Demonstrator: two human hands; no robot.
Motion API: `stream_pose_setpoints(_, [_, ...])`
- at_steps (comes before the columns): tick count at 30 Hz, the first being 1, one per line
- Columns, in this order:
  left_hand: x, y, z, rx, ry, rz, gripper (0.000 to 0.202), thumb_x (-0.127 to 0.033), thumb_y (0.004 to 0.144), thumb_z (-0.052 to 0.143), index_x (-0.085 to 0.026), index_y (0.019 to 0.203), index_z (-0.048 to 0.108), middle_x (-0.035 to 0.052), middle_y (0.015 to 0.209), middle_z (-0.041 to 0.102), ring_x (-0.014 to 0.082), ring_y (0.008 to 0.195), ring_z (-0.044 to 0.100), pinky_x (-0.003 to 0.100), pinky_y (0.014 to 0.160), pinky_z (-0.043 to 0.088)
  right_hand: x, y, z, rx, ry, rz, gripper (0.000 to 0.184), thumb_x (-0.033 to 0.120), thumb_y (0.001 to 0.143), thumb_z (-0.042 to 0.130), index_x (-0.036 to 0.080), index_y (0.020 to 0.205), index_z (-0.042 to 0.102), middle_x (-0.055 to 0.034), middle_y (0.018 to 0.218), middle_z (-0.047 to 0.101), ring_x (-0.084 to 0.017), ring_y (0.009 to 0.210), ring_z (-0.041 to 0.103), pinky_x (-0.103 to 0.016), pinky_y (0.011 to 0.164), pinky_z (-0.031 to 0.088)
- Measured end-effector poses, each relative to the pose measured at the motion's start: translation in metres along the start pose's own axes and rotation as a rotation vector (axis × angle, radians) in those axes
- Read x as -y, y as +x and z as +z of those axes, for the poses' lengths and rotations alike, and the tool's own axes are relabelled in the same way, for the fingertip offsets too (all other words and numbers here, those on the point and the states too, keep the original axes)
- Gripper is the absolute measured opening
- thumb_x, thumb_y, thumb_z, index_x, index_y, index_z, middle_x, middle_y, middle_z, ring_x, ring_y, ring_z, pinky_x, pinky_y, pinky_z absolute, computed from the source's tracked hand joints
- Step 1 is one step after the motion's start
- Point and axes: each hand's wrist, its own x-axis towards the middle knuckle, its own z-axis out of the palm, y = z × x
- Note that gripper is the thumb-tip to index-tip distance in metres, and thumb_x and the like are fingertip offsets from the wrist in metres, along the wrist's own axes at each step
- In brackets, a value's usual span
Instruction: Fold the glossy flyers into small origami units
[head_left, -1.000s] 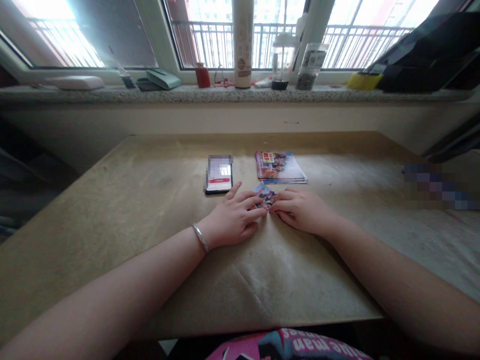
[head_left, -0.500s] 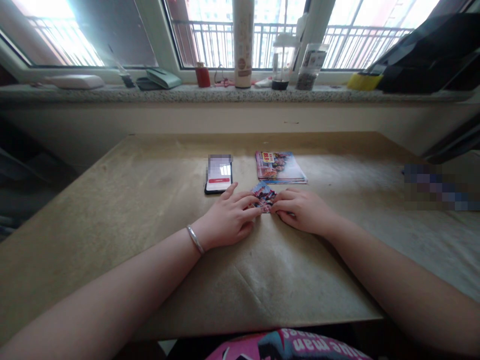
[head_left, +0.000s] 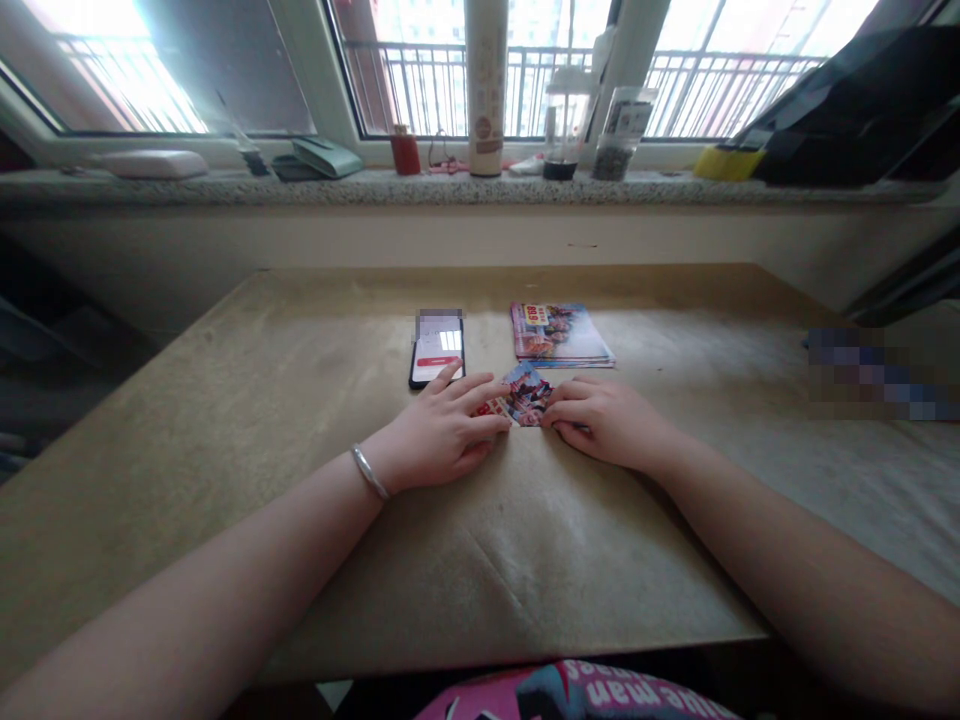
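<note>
On a tan table [head_left: 187,430] below a window [head_left: 420,60], resting the left hand [head_left: 435,428] and the right hand [head_left: 611,420] apart, at either side of a small printed paper [head_left: 531,392]. From the left: wearing a silver bracelet [head_left: 368,472]; spreading the left hand palm down, placing fingertips on the paper's left part; overlapping a phone [head_left: 431,345] with the little finger, impossible to tell whether touching; seeing, just beyond the paper, stacked booklets [head_left: 566,335] lying flat; curling the right hand at the paper's right edge, impossible to tell whether pinching or pressing.
</note>
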Motion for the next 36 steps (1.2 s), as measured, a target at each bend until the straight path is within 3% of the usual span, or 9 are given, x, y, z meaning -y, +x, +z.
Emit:
stream_pose_setpoints(4, [0.003,-0.002,0.0,0.006,-0.01,0.004,0.032,-0.027,0.086,0.053,-0.028,0.117,0.06,0.0058,0.147,0.038,0.0288,0.135,0.035,0.055,0.115,0.017,0.0,-0.001,0.0,0.009,0.013,0.009,0.022,0.018,0.085,0.05,0.023,0.093,0.071,-0.0045,0.099,0.068,-0.019,0.089,0.06,-0.03,0.077,0.046])
stream_pose_setpoints(14, [0.004,-0.007,-0.003,0.009,0.048,-0.011,0.037,-0.027,0.081,0.057,-0.028,0.118,0.06,0.0062,0.143,0.042,0.0297,0.134,0.035,0.057,0.116,0.01,-0.002,-0.002,0.002,-0.009,0.037,0.016,0.024,0.018,0.086,0.05,0.024,0.096,0.071,-0.0048,0.099,0.068,-0.018,0.09,0.061,-0.03,0.08,0.047])
stream_pose_setpoints(26, [0.011,-0.01,-0.019,0.09,-0.004,-0.027,0.029,-0.027,0.083,0.053,-0.029,0.11,0.065,0.0023,0.118,0.06,0.0248,0.123,0.046,0.053,0.116,0.012,-0.006,-0.005,0.005,-0.029,0.055,0.006,0.023,0.018,0.085,0.051,0.024,0.093,0.072,-0.0046,0.1,0.068,-0.019,0.091,0.062,-0.031,0.081,0.048])
stream_pose_setpoints(36, [0.018,-0.014,-0.023,0.1,-0.055,-0.053,0.021,-0.03,0.085,0.052,-0.031,0.097,0.069,-0.0036,0.099,0.068,0.0236,0.123,0.045,0.052,0.116,0.0,-0.008,-0.007,0.005,-0.03,0.041,-0.01,0.024,0.018,0.085,0.05,0.024,0.094,0.072,-0.0037,0.101,0.069,-0.019,0.09,0.062,-0.031,0.08,0.048])
